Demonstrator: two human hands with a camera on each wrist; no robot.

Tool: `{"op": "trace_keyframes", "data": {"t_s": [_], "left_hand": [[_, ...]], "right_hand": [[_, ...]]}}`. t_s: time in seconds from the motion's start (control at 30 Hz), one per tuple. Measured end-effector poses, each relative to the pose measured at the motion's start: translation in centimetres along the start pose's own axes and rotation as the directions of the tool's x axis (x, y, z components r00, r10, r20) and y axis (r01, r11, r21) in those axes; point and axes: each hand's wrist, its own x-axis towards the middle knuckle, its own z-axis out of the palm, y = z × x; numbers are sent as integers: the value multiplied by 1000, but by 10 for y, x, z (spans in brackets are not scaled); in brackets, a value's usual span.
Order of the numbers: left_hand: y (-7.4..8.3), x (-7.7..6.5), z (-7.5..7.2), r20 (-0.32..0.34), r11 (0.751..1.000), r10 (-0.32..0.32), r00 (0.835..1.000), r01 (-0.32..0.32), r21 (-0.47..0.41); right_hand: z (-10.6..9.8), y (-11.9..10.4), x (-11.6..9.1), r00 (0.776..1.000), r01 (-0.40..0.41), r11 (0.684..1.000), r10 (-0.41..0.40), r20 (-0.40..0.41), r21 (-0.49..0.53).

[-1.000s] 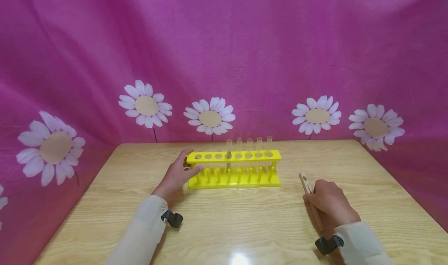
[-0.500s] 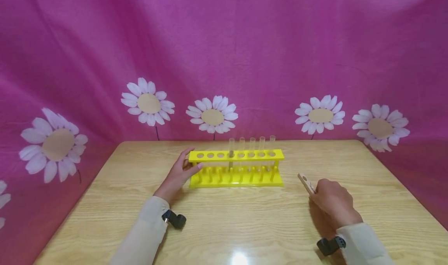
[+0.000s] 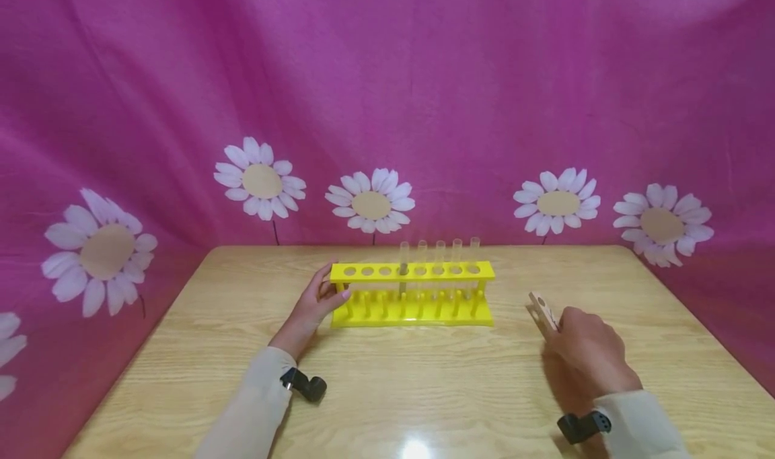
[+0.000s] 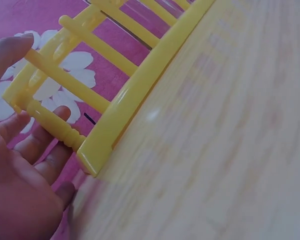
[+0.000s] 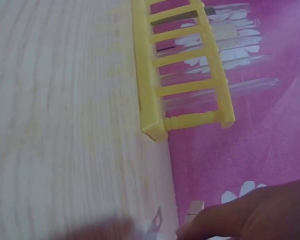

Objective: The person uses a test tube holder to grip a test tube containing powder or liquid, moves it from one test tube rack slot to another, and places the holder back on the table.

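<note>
A yellow test tube rack (image 3: 413, 321) stands upright on the table, with several clear test tubes (image 3: 440, 252) in its right-hand holes. The leftmost of these tubes (image 3: 403, 285) has a dark grey part inside. At the rack's left end my left hand (image 3: 311, 309) grips it, thumb (image 4: 12, 52) in front by a peg and fingers (image 4: 45, 145) behind the end post. To the right of the rack, my right hand (image 3: 587, 348) holds a wooden test tube holder (image 3: 545, 311) whose tip points up and left. Its handle is hidden by the hand.
The light wooden table (image 3: 418, 385) reaches back to a pink cloth (image 3: 436, 109) printed with white daisies, which also hangs along both sides. Dark wrist cameras (image 3: 305, 383) sit on both sleeves. Three holes at the rack's left hold no tubes.
The right hand has turned and risen a little with the wooden test tube holder, whose long handle no longer shows below the hand. My left hand stays at the rack; the view has shifted slightly.
</note>
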Motion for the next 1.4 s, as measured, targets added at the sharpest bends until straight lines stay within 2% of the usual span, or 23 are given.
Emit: {"op": "trace_keyframes", "data": {"t_s": [0.27, 0.5, 0.6, 0.83, 0.97, 1.1, 1.4], "left_hand": [[-8, -5, 0, -39, 999, -22, 999, 20, -31], [-10, -7, 2, -51, 999, 5, 999, -7, -39], [-11, -6, 3, -55, 999, 12, 998, -15, -40], [-13, -6, 6, -60, 999, 40, 997, -42, -31], [-13, -6, 5, -62, 999, 31, 998, -32, -14], [-12, -5, 4, -61, 1000, 29, 998, -28, 9], [-12, -2, 2, -68, 1000, 13, 998, -12, 20]], "right_hand": [[-1, -3, -2, 987, 87, 996, -83, -140, 18], [-4, -6, -7, 971, 145, 988, -130, -198, 61], [-6, -8, -10, 958, 161, 984, -140, -249, 69], [-14, -15, -14, 909, 207, 974, -154, -388, 96], [-20, -29, -21, 893, 242, 962, -169, -417, 128], [-27, -49, -26, 894, 258, 950, -165, -417, 175], [-32, -88, -28, 868, 328, 934, -240, -436, 139]]}}
